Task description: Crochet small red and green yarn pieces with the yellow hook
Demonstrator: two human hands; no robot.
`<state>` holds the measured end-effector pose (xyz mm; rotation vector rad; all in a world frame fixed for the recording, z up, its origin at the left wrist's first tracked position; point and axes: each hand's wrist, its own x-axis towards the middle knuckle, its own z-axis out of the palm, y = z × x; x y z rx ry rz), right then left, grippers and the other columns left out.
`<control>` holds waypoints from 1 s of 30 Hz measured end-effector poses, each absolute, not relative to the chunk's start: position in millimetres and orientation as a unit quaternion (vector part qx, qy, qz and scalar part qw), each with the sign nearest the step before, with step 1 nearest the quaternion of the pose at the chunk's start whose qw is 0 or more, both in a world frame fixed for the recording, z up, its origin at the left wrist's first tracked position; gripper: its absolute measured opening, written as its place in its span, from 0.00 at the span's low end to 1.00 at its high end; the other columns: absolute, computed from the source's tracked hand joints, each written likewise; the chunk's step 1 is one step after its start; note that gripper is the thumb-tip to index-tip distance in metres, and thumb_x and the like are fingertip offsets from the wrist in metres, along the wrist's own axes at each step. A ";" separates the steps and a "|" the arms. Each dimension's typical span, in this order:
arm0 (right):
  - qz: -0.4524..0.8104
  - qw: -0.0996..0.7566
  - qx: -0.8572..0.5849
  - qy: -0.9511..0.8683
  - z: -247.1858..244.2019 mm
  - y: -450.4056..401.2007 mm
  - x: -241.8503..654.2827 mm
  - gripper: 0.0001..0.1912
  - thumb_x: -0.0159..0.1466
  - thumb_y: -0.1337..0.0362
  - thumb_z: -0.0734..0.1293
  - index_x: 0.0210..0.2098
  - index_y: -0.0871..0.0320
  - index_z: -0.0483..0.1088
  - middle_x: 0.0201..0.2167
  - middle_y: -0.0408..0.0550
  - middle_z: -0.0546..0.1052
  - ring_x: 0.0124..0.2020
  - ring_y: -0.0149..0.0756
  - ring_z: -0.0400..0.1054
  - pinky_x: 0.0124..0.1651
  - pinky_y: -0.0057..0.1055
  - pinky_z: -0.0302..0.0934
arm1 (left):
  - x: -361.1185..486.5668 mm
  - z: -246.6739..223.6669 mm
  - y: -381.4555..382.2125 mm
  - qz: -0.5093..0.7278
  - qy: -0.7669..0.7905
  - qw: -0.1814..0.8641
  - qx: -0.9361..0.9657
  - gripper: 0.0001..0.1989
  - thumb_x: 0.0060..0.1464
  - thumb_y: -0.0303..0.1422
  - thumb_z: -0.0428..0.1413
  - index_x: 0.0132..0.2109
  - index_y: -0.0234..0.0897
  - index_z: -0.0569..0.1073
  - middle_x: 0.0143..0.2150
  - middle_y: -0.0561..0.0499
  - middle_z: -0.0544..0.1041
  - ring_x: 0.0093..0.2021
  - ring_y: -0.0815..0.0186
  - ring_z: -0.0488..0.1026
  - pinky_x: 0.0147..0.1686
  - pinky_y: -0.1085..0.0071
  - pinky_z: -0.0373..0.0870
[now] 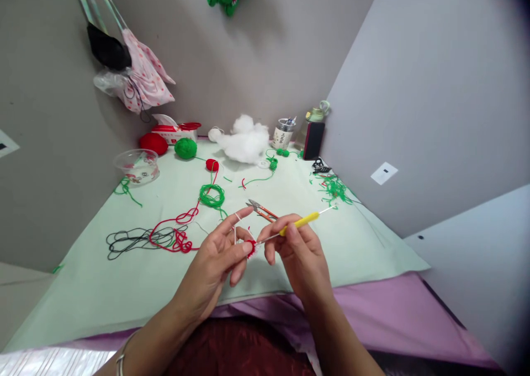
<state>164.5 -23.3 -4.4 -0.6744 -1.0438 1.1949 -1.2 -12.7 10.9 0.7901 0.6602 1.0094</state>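
Between thumb and fingers, my left hand (221, 253) pinches a small red and white crochet piece (250, 248). White yarn runs over its raised index finger. My right hand (300, 252) grips a crochet hook (304, 222) by its yellow handle, and the hook's metal shaft reaches left to the piece. Whether a loop sits on the tip is too small to make out. Just beyond the hands lie thread snips (265, 211) with orange handles. To the left, loose red yarn (181, 239) and dark cord (128, 243) lie tangled on the table.
A coil of green yarn (212, 196) lies mid-table. Farther back are a green yarn ball (185, 148), white stuffing (244, 141), a pen cup (283, 134) and a phone (313, 141). Green yarn scraps (334, 188) lie at right, a clear plastic bowl (138, 169) at left.
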 end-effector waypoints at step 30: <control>0.084 0.619 -0.403 -0.669 -21.2 -38.5 160.7 0.15 0.71 0.70 0.68 0.48 0.45 0.82 0.39 0.48 0.81 0.39 0.40 0.76 0.40 0.38 0.72 | 6.3 2.6 -11.7 0.434 0.288 0.806 0.282 0.25 0.51 0.35 0.74 0.55 0.32 0.82 0.20 0.63 0.62 0.17 0.81 0.48 0.18 0.80 0.47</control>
